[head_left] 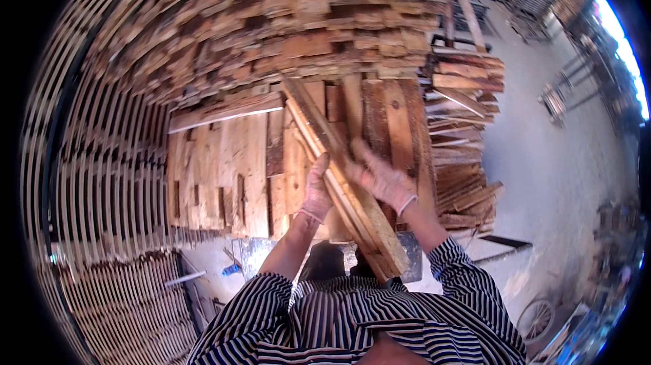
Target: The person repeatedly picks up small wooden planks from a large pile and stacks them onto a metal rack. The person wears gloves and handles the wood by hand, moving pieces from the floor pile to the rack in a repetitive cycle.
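Several long wooden planks [339, 178] are held together in a bundle, slanting from the far middle of the wood stack down toward my body. My left hand [316, 192], in a pale pinkish glove, is closed around the bundle's left side, its thumb on top. On the other side, my right hand [385, 178], gloved alike, has its fingers stretched out against the planks' right edge; they are slightly blurred. Beneath both hands lies a flat layer of boards [234, 161], with one loose strip [227, 112] lying across its far left part.
Beyond the boards rises a high stack of planks [291, 19]. More split wood [468, 141] is piled along the right side. Slatted racks of strips [108, 161] stand at the left. A wheel [537, 317] shows at the lower right, on the grey floor [542, 182].
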Demonstrator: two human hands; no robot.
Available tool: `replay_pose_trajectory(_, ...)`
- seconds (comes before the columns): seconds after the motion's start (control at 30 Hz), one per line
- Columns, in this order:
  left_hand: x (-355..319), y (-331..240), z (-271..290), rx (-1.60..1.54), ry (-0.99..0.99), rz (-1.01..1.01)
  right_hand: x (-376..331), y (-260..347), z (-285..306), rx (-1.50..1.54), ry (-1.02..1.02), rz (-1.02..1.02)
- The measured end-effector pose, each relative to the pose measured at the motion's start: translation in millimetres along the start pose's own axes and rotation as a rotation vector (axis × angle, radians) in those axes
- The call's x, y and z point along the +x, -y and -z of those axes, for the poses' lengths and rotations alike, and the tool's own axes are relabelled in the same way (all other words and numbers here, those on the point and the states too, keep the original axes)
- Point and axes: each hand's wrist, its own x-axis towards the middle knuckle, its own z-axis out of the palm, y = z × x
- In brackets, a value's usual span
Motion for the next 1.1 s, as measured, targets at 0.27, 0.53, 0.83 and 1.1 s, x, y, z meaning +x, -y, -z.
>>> replay_pose_trajectory(0.27, -34, -69, 37, -0.123, 0.050, -0.149, -27, 100, -36, 0.109, 0.353, 0.053)
replay_pose_trajectory(0.53, -43, -167, 104, -0.011, -0.333, -0.271, 58, 100, -74, -0.285, 0.241, 0.120)
replay_pose_trajectory(0.83, -47, -416, 122, 1.434, -0.337, -0.439, 159, 115, -89, -0.655, 0.337, 0.172)
replay_pose_trajectory(1.1, 105, -464, 144, 2.332, 0.014, -0.333, 163, 95, -131, -0.744, 0.263, 0.224)
